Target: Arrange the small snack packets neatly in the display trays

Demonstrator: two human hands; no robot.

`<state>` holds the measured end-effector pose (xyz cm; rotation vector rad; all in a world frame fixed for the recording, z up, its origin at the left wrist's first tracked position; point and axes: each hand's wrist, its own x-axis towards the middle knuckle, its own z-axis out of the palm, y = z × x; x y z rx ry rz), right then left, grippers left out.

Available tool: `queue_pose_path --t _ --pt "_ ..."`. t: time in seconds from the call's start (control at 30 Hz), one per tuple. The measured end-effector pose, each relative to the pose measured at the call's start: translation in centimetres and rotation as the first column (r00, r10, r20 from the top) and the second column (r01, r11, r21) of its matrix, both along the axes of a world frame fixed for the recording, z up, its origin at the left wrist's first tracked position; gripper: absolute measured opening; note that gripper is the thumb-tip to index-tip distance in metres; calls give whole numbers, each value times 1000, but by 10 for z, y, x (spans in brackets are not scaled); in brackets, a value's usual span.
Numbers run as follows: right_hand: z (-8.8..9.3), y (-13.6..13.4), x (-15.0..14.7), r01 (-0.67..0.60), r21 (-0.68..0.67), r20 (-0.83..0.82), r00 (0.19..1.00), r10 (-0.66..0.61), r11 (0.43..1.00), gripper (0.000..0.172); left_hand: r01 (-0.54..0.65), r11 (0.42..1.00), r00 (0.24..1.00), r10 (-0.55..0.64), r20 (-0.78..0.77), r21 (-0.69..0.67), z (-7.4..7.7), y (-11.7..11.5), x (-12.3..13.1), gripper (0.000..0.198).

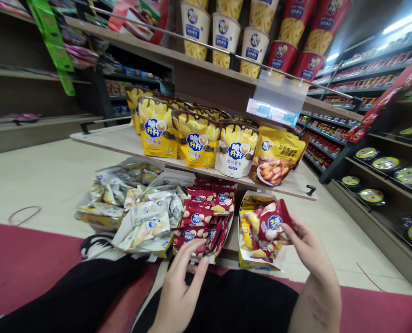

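My right hand (308,243) pinches the edge of a red snack packet (271,224) between thumb and fingers. The packet is above a box (250,265) of yellow packets, where more red packaging shows under it. My left hand (182,282) reaches over the near edge of a box of red snack packets (196,214); its thumb and fingers are apart and hold nothing visible. Whether its fingertips touch the packets, I cannot tell. Left of that box stands another with white packets (153,225), and beyond it a box of pale packets (113,192).
Just above the boxes is a low shelf (119,144) with standing yellow pouches (196,138) and a white pouch (238,149). Tubs (255,51) stand on the higher shelf. A shoe (103,245) is beside the left boxes. Side shelving (382,199) rises at right.
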<state>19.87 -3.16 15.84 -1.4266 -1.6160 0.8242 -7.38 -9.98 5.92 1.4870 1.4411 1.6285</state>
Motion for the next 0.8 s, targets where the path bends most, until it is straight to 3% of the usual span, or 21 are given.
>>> queue_pose_path --t 0.07,0.13,0.23,0.3,0.37,0.53,0.8 --pt "1 -9 -21 -185 -97 -175 970 166 978 42 189 974 966 -162 200 -124 -2 -3 10 41" --pt "-1 -11 -41 -282 -163 -257 937 236 945 40 411 896 870 -330 368 -167 -5 -7 19 48" --pt "-7 -9 -61 -358 -213 -310 907 284 909 40 564 799 775 -425 467 -208 -7 -12 28 49" --pt "-9 -7 -66 -391 -226 -319 895 312 892 40 544 803 794 -399 458 -244 -6 -13 31 45" --pt "-10 -5 -67 -397 -228 -313 895 319 889 36 474 846 838 -350 419 -242 -4 -12 30 41" --pt "-5 -5 -62 -342 -201 -237 926 294 918 32 392 892 902 -325 286 -224 3 -11 21 32" --pt "-2 -7 -56 -382 -184 -97 924 371 905 33 268 935 847 -113 520 -233 4 -10 21 35"
